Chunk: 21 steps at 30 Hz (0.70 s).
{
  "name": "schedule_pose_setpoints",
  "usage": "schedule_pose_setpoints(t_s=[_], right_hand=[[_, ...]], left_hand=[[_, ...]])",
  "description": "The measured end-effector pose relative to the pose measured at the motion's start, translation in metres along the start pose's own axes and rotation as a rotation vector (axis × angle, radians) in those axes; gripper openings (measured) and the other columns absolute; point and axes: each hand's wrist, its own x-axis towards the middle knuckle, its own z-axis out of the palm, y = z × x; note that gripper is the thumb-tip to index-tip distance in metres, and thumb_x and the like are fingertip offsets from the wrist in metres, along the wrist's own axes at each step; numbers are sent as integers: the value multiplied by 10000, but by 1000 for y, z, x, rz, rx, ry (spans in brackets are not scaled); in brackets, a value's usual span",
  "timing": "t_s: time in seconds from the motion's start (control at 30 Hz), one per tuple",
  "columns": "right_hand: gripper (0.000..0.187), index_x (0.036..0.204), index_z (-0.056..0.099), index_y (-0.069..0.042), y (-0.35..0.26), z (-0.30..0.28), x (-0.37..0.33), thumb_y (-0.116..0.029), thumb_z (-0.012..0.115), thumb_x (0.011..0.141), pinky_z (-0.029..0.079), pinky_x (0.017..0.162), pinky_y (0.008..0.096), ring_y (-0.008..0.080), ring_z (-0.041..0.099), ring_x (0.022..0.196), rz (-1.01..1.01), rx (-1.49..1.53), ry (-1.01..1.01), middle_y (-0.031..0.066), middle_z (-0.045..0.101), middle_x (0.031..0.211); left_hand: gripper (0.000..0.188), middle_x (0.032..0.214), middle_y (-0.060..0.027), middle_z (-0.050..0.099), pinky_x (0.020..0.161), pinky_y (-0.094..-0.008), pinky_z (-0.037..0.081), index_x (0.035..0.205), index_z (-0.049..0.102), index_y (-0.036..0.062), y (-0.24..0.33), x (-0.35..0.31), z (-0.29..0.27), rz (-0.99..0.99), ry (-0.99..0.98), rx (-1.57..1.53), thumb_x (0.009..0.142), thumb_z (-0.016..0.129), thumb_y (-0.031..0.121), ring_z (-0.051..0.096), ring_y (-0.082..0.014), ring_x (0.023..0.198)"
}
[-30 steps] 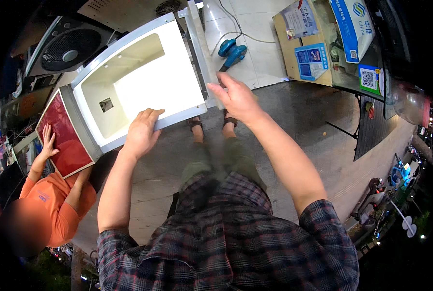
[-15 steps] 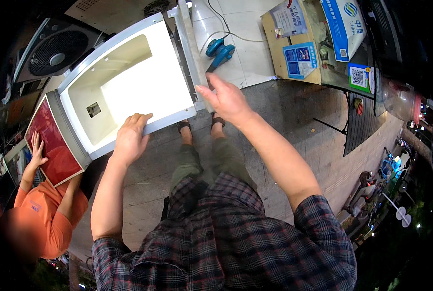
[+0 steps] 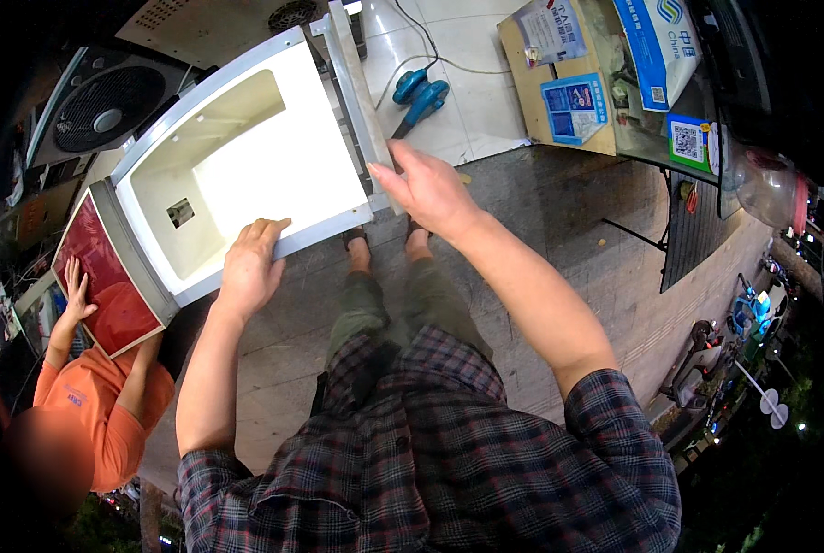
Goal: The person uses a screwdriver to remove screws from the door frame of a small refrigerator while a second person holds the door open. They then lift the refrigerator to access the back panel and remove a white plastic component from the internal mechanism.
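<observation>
grey floor (image 3: 541,230) extends below the near rim (image 3: 329,227) of the white cabinet (image 3: 287,166), set between left hand (image 3: 251,264), loosely spread on that rim, and right hand (image 3: 433,191), at grey strip (image 3: 360,101), grip indeterminable.

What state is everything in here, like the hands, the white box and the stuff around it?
White box: open, its interior showing.
Left hand: fingers over the box's near rim.
Right hand: at the grey strip's edge; grip unclear.
Red panel: co-worker's hand spread on it.
Blue blower: lying on pale tiles.
</observation>
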Motion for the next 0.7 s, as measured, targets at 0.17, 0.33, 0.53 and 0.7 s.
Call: schedule_pose_setpoints(t_s=[0.17, 0.33, 0.53, 0.7], right_hand=[[516, 1212, 611, 15, 0, -2, 2, -482, 574, 1081, 552, 817, 541, 460, 703, 935, -13, -14, -18, 261, 727, 975], [509, 1234, 590, 38, -3, -7, 5, -445, 610, 1075, 566, 797, 526, 480, 704, 920, -73, -34, -42, 286, 719, 958], [467, 1119, 552, 19, -4, 10, 12, -445, 595, 1083, 547, 759, 545, 482, 690, 869, -138, -96, -62, 276, 697, 898], [464, 1102, 545, -3, -7, -1, 10, -466, 564, 1090, 540, 749, 549, 490, 679, 866, -57, -82, -140, 272, 697, 901]], left_hand=[[602, 1270, -166, 656, 1038, -470, 538, 1392, 617, 76, 2, 1, -2, -22, -15, 13, 814, 758, -13, 637, -384, 1197], [604, 1253, -161, 642, 1033, -477, 532, 1386, 615, 81, -1, 1, 1, -13, -18, -8, 805, 753, -12, 626, -372, 1196], [610, 1259, -162, 642, 1040, -470, 532, 1398, 613, 78, 0, 2, -3, 9, -23, -18, 810, 753, -8, 627, -371, 1204], [614, 1275, -165, 644, 1043, -470, 537, 1403, 611, 74, 0, 4, -3, -16, -43, -4, 811, 744, -17, 628, -374, 1207]])
